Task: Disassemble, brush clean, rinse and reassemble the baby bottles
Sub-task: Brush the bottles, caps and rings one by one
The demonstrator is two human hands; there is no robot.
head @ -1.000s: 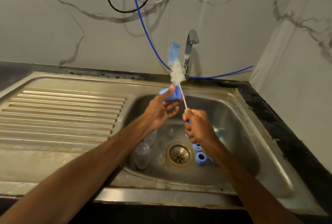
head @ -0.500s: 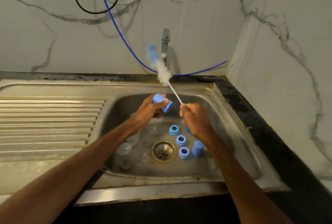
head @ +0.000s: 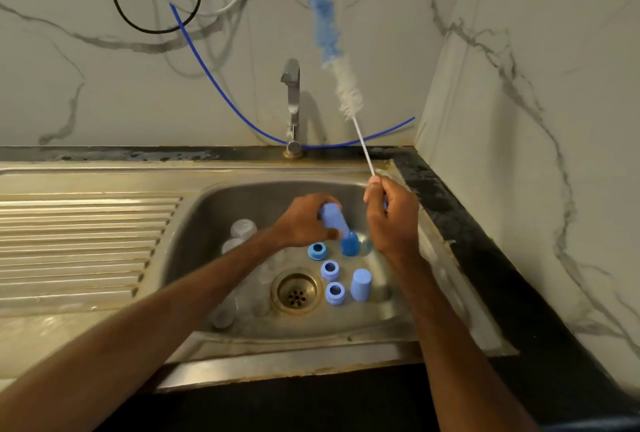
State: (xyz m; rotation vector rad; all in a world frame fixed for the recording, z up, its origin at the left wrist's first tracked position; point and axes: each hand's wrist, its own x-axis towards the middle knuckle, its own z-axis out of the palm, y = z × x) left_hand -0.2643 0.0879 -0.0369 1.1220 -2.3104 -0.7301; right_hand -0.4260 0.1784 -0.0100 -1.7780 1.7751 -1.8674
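Note:
My left hand (head: 304,220) grips a blue bottle cap (head: 333,218) low over the sink basin (head: 221,210), its open end tilted down to the right. My right hand (head: 393,215) holds the wire handle of a bottle brush (head: 341,82), whose white and blue bristles point up in front of the wall. On the basin floor lie three blue collar rings (head: 330,270), another blue cap (head: 361,285) and a darker blue piece (head: 349,244). Clear bottles (head: 242,228) lie at the basin's left side.
A tap (head: 292,102) stands behind the basin, with a blue hose (head: 207,64) and black and white cables hanging on the marble wall. The ribbed draining board (head: 79,241) lies to the left. A dark counter (head: 467,241) runs along the right. The drain (head: 297,291) is central.
My left hand has lowered the blue cap down into the basin. My right hand has swung the brush away from the cap, so its bristles now point high up to the right of the tap.

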